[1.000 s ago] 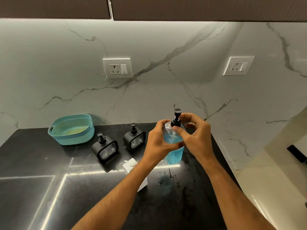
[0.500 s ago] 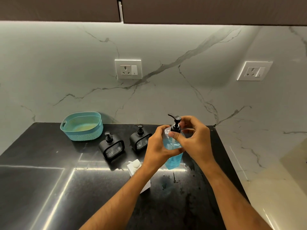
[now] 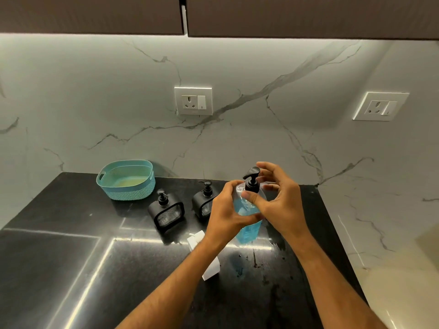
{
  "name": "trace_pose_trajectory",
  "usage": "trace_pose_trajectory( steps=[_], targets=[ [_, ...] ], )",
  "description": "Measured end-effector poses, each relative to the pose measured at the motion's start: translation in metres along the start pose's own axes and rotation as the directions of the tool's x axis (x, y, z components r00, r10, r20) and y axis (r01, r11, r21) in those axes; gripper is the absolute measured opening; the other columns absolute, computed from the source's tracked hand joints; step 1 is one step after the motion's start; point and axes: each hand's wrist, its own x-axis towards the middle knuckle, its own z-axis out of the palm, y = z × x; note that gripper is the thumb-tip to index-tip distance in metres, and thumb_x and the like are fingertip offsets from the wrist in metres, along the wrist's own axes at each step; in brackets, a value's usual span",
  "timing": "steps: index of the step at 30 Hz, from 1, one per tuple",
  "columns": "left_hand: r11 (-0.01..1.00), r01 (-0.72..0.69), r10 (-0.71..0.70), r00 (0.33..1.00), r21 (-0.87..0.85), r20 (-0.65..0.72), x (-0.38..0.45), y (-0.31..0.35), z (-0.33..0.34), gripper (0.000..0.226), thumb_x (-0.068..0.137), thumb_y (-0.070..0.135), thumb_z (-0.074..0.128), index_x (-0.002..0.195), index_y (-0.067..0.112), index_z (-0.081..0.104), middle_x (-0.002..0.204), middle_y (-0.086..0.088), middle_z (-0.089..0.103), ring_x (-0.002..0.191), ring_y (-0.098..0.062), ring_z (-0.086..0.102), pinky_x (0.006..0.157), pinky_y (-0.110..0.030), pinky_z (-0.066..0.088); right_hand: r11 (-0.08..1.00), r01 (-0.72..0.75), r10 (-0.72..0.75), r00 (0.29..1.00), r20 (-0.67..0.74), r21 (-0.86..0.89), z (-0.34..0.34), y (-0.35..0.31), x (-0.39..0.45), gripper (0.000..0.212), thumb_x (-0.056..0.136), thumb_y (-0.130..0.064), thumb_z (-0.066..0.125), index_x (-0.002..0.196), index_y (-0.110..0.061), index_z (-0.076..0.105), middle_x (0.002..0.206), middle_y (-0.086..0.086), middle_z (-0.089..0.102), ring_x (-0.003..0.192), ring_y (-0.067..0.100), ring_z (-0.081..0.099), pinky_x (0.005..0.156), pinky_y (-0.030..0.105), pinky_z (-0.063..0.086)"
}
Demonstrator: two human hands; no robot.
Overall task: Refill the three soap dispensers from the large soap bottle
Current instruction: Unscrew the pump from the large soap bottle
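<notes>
Large soap bottle point(image 3: 248, 217), clear with blue liquid, upright on the black countertop point(image 3: 71, 269) toward its right end. Our left hand point(image 3: 228, 214) wraps the bottle's body, fingers curled round the shoulder. Our right hand point(image 3: 278, 200) is at the black pump head point(image 3: 252, 180): thumb and forefinger pinch the collar, the other fingers fanned loosely behind the nozzle.

Step in hand, as we judge it: unscrewing the pump so the bottle can pour. To do it well we hold the body firm and vertical with the left, turn only the collar with the right, and lift the pump straight up so the dip tube drips back into the bottle, not onto the stone.

Two black dispensers point(image 3: 167, 213) point(image 3: 204, 204) stand just left of the bottle, pumps on. A white dispenser point(image 3: 202, 243) sits nearer us, partly hidden by the left forearm; whether its pump is on we cannot tell.

A teal perforated basket point(image 3: 126, 179) stands at the back against the wall. The countertop is glossy, with light streaks and dark wet-looking spots in front of the bottle. White veined marble backsplash point(image 3: 261, 129), two wall sockets point(image 3: 193, 100) point(image 3: 380, 106), dark cabinets point(image 3: 95, 13) overhead.
</notes>
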Motion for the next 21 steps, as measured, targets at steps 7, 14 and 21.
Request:
trace_pose_trajectory(
  steps=[7, 14, 21],
  targets=[
    [1.0, -0.012, 0.012, 1.0, -0.018, -0.007, 0.0007, -0.0026, 0.0027, 0.078, 0.072, 0.032, 0.095, 0.132, 0.032, 0.045, 0.122, 0.015, 0.061, 0.109, -0.001, 0.063, 0.092, -0.008, 0.05, 1.0, -0.006, 0.005, 0.999, -0.037, -0.03, 0.0003, 0.0017, 0.0034, 0.055, 0.076, -0.023, 0.09, 0.123, -0.019, 0.062, 0.102, -0.009, 0.07, 0.097, 0.011, 0.069, 0.087, 0.027, 0.06],
    [0.999, -0.022, 0.021, 1.0, -0.047, -0.011, 0.0042, -0.0069, 0.0042, 0.079, 0.071, 0.035, 0.096, 0.135, 0.023, 0.051, 0.124, 0.008, 0.066, 0.112, -0.01, 0.066, 0.097, -0.022, 0.056, 0.999, -0.002, 0.005, 0.997, 0.073, -0.038, -0.0063, 0.0041, 0.0039, 0.054, 0.085, -0.013, 0.082, 0.135, -0.019, 0.061, 0.124, -0.006, 0.071, 0.115, 0.009, 0.066, 0.1, 0.028, 0.055],
    [1.0, -0.012, 0.012, 1.0, -0.017, 0.02, 0.0054, -0.0055, 0.0076, 0.081, 0.071, 0.03, 0.096, 0.136, 0.026, 0.048, 0.123, 0.012, 0.064, 0.112, -0.005, 0.064, 0.096, -0.013, 0.051, 0.99, 0.0, -0.001, 1.0, -0.004, -0.139, -0.0014, 0.0063, 0.0043, 0.051, 0.073, -0.026, 0.092, 0.116, -0.014, 0.067, 0.109, 0.001, 0.071, 0.095, 0.008, 0.067, 0.087, 0.011, 0.053]
  ],
)
